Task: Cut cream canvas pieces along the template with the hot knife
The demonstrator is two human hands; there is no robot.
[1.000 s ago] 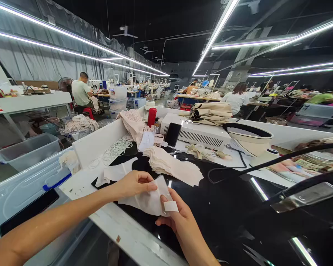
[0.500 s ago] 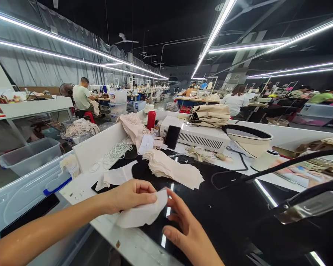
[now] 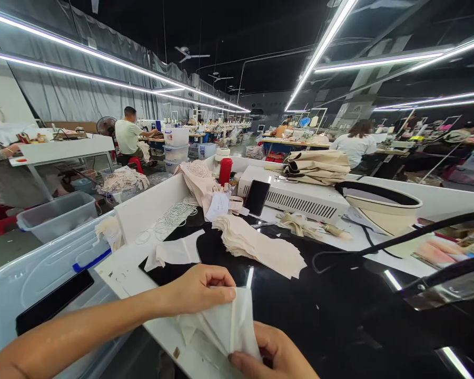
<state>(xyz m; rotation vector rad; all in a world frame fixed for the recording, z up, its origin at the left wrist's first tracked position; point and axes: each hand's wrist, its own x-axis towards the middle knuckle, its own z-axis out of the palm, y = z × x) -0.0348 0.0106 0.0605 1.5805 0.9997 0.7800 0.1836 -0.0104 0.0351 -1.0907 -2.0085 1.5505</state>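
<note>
A white fabric piece [image 3: 221, 322] with a narrow raised strip or seam stretches between my two hands, over the table's near edge. My left hand [image 3: 205, 287] pinches its upper edge between thumb and fingers. Lower down, my right hand [image 3: 274, 351] grips the right side, with the thumb by the lower end of the strip. Beyond my hands, a stack of cream fabric pieces [image 3: 260, 245] lies on the black tabletop [image 3: 324, 310]. Left of that stack rests another white fabric piece [image 3: 179, 249], partly folded at one end.
A black phone [image 3: 257, 197] leans against a white slotted box [image 3: 296, 195] near a red bottle [image 3: 225, 171]. Loose pale cord [image 3: 177, 217] lies at left. A dark cable [image 3: 379, 247] arches over the right side. A clear plastic bin [image 3: 57, 213] stands on the floor.
My right hand has moved down and closed on the fabric, which is now opened out between both hands. The view has turned slightly left, bringing another person into sight at the far left.
</note>
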